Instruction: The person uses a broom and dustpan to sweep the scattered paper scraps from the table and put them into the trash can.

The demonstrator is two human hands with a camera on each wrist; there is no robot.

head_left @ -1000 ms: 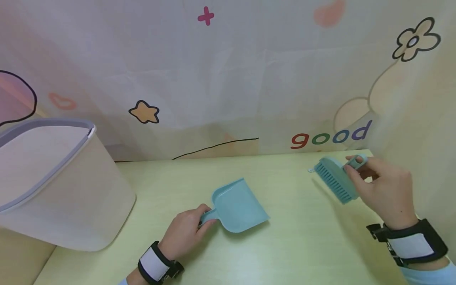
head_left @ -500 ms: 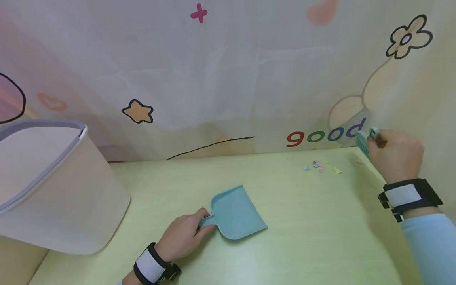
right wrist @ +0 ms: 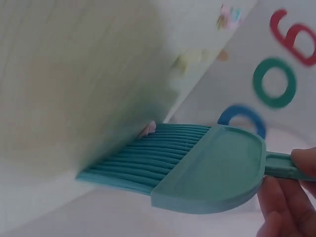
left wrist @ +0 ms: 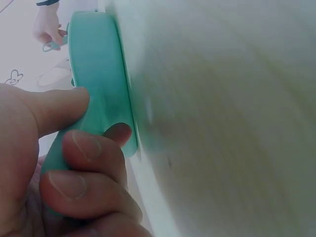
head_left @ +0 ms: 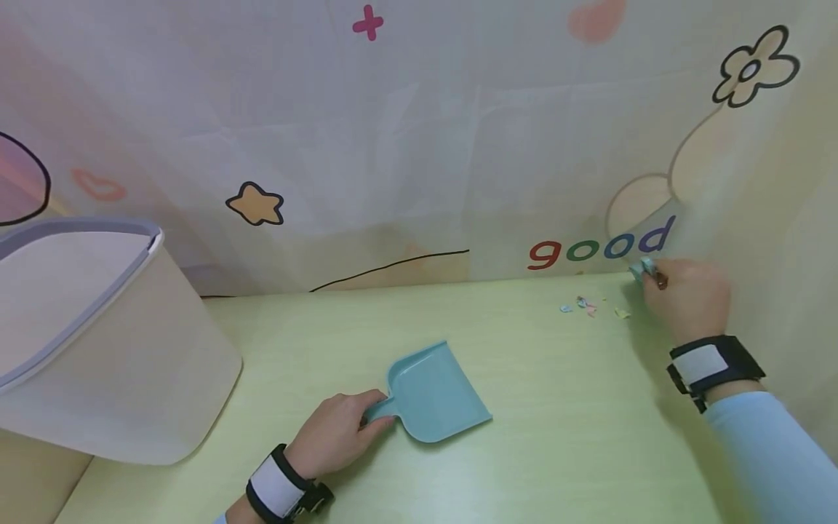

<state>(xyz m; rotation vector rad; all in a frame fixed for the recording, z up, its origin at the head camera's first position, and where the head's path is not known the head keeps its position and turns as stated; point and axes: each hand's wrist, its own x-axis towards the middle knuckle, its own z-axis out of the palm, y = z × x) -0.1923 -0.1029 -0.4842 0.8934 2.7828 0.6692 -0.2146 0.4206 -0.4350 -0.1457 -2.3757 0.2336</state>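
Note:
My left hand [head_left: 337, 434] grips the short handle of a light blue dustpan [head_left: 435, 393], which lies on the pale table with its wide lip toward the right. Up at the far right corner, my right hand [head_left: 694, 298] holds a small teal brush [right wrist: 212, 168] by its handle. Its bristles [right wrist: 148, 158] touch the table surface, and a pink paper scrap [right wrist: 148, 129] lies against them. In the head view the hand hides most of the brush. Several small coloured paper scraps [head_left: 583, 302] lie on the table just left of the right hand.
A large white bin [head_left: 131, 349] with a grey-violet rim stands at the left of the table. Behind the table [head_left: 543, 437] hangs a printed cloth [head_left: 419, 167] with a star, a flower and the word "good". Another cloth side borders the right.
My right hand lifted the brush away to the right corner, uncovering the scraps, then came back left and down to the table. The left hand and dustpan stay almost still.

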